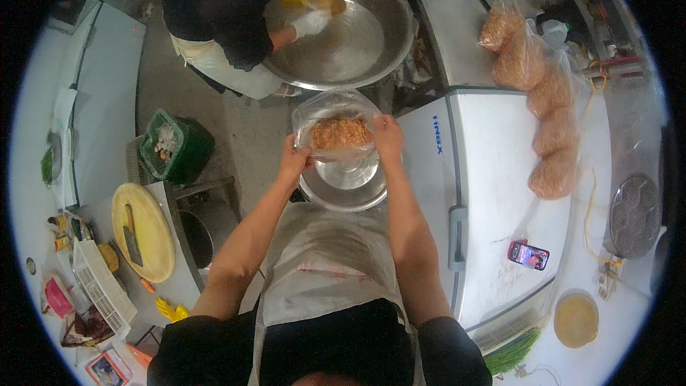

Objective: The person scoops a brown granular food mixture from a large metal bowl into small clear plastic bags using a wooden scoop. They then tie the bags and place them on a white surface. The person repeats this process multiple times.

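A clear plastic bag (pixel 335 106) hangs between my hands, with a brownish-orange crumbly food (pixel 341 134) inside it. My left hand (pixel 296 160) pinches the bag's left side. On its right side, my right hand (pixel 388 136) grips the plastic near the upper edge. Beneath the bag is a round metal basin (pixel 343 193), its far part hidden by the bag and the food. What the crumbly food is made of, I cannot tell.
Ahead, a co-worker (pixel 225 16) with gloved hands bends over a large metal basin (pixel 359 78). Filled bags (pixel 554 174) and a phone (pixel 529 256) lie on the white chest freezer (pixel 498 214) to my right. Leftward are a green bin (pixel 190 153) and a cleaver (pixel 132 245) on a round chopping board (pixel 158 225).
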Action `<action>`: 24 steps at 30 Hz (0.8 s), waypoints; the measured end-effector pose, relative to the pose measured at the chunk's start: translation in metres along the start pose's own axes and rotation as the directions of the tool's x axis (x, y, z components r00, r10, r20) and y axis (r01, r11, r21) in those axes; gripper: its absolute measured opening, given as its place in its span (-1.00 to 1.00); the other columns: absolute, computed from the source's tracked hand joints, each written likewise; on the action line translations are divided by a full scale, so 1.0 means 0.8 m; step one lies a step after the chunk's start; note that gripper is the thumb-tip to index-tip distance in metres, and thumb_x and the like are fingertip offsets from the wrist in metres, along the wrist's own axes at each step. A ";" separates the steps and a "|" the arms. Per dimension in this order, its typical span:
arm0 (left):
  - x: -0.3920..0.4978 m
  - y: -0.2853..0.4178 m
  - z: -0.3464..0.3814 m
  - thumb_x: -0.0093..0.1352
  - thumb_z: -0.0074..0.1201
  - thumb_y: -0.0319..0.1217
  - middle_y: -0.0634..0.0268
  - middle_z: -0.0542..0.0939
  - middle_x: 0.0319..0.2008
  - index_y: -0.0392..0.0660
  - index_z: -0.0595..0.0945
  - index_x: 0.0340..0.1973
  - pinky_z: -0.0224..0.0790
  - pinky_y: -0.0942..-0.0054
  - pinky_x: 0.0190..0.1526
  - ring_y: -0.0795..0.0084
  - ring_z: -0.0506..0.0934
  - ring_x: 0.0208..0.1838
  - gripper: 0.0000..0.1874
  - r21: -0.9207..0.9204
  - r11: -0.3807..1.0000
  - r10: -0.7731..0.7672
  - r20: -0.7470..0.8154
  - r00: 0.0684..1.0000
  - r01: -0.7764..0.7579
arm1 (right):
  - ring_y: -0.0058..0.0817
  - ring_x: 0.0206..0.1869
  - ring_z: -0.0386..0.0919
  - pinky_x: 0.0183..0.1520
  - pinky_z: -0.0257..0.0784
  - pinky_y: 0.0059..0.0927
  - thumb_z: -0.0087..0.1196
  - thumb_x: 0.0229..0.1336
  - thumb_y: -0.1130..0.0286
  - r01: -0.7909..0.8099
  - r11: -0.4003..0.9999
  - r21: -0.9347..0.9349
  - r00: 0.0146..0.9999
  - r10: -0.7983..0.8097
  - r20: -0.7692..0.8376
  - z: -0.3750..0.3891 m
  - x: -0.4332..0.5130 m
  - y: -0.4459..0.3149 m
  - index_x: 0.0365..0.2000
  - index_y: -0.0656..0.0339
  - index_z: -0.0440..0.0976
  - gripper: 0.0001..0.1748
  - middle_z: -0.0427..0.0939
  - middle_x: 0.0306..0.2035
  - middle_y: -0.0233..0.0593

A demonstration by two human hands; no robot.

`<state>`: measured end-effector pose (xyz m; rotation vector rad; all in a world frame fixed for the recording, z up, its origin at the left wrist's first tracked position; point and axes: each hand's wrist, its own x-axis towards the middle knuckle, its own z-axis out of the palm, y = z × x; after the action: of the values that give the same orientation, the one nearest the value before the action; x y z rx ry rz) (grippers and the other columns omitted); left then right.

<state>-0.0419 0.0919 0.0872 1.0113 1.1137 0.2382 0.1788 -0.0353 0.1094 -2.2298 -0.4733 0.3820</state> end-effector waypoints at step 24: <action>-0.017 0.027 0.023 0.36 0.18 -0.30 0.32 0.50 -0.48 -0.06 -0.06 0.43 0.35 0.45 -0.46 0.52 0.44 -0.52 -0.12 -0.096 0.990 -0.106 -0.018 0.994 0.103 | -0.04 -0.24 0.61 -0.14 0.46 -0.11 0.09 0.20 0.28 -0.044 0.990 0.130 0.998 0.048 -0.028 0.003 -0.007 0.013 -0.14 0.21 0.49 -0.72 0.62 -0.30 0.03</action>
<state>-0.0267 0.0855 0.1142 0.8650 1.1622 0.2171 0.1750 -0.0426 0.1007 -2.1201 -0.3706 0.3910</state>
